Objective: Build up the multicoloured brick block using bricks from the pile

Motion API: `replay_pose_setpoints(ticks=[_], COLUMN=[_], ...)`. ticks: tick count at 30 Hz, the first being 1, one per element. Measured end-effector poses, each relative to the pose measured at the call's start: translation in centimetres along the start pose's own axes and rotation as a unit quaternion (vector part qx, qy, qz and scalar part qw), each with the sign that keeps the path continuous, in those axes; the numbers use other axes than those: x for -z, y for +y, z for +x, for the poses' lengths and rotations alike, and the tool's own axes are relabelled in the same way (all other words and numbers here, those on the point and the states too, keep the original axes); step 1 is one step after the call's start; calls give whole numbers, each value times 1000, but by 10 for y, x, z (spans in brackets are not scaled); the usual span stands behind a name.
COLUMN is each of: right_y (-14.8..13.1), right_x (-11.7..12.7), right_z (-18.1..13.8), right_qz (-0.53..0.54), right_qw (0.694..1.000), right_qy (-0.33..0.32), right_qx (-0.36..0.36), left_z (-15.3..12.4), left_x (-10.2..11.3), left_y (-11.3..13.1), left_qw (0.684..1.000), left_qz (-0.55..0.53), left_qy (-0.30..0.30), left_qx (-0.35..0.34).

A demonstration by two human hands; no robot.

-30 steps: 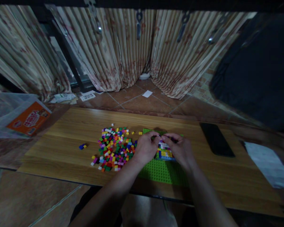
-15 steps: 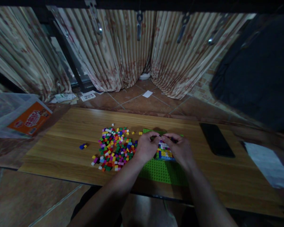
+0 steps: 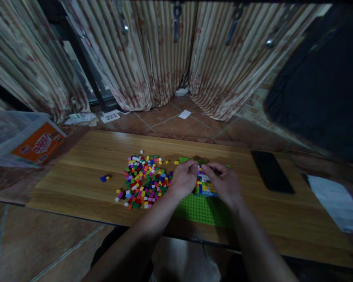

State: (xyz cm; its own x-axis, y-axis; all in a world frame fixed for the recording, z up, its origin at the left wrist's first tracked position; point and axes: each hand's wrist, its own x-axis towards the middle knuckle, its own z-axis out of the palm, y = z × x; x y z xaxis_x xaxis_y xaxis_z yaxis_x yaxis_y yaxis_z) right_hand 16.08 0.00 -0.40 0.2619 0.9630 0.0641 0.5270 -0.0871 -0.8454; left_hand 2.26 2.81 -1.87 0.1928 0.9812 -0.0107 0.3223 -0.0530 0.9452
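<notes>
The wooden surface (image 3: 91, 156) carries a green baseplate (image 3: 200, 209) lying flat at its near edge, within easy reach. Just left of the baseplate, the pile of loose bricks (image 3: 142, 182) sits close, apparently as ready supply. Over the baseplate's far half, the left hand (image 3: 184, 180) and right hand (image 3: 225, 184) arch with fingers curled, tips meeting above the coloured brick patch (image 3: 204, 185). Whether either hand pinches a brick is hidden.

Table (image 3: 91, 156) w/ bricks (image 3: 142, 180), baseplate (image 3: 200, 209), prob. phone (image 3: 271, 171)
</notes>
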Motion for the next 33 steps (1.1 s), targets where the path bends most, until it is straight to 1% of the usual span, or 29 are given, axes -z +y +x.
replay_pose_setpoints(ticks=[10, 15, 20, 24, 26, 28, 30, 32, 33], right_y=[0, 0, 3, 8, 8, 8, 8, 8, 7], right_x=[-2, -2, -3, -2, -2, -1, 0, 0, 0], right_z=[1, 0, 0, 2, 2, 1, 0, -1, -1], right_qz=[-9, -25, -34, -37, -37, -40, -41, -39, -38], right_qw=[1000, 1000, 999, 999, 999, 999, 999, 999, 999], right_qy=[14, 14, 18, 8, 3, -4, -10, -14, -15], right_qx=[-9, 0, -5, -16, -13, -7, -3, 2, 6], left_z=[-1, -3, -4, -4, -2, 1, 5, 8, 9], left_x=[1, 3, 4, 7, 15, 30, 50, 74, 86], left_y=[3, 7, 9, 11, 13, 14, 12, 6, 3], left_qw=[1000, 1000, 1000, 999, 997, 993, 986, 976, 970], left_qz=[-5, 11, 20, 51, 78, 117, 164, 216, 241], left_qy=[-1, 4, -4, -7, -7, -1, 11, -5, -22], left_qx=[11, 3, -11, -15, -21, -29, -32, -34, -38])
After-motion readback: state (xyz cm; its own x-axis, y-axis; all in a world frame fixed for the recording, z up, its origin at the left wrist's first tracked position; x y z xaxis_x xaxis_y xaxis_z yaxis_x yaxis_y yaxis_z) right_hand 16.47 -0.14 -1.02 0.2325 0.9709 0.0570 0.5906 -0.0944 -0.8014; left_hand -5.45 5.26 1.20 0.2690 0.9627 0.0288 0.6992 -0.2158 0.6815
